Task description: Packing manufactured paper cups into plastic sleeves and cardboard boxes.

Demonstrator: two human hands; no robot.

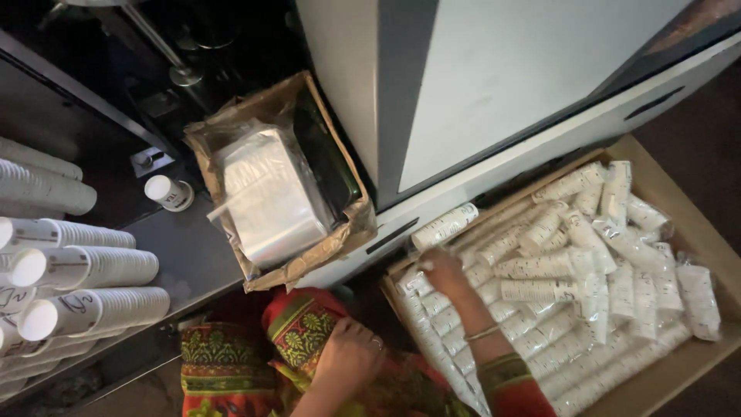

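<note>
The right hand reached into a large cardboard box full of wrapped sleeves of paper cups, its grip curled closed around one sleeve of cups that lay at the upper left of the heap, tilted up against the box's near wall; the fingers were folded over the sleeve's lower end, and a thin bangle sat on the wrist. The left hand rested on patterned red and green cloth at the person's lap, its grip loosely curled and holding nothing that could be seen, a ring on one finger. Just beside the big box, to the left, stood a smaller torn carton holding a stack of clear plastic bags. Further left, on a dark shelf, lay long stacks of white cups on their sides, with one single cup lying apart near the carton
</note>
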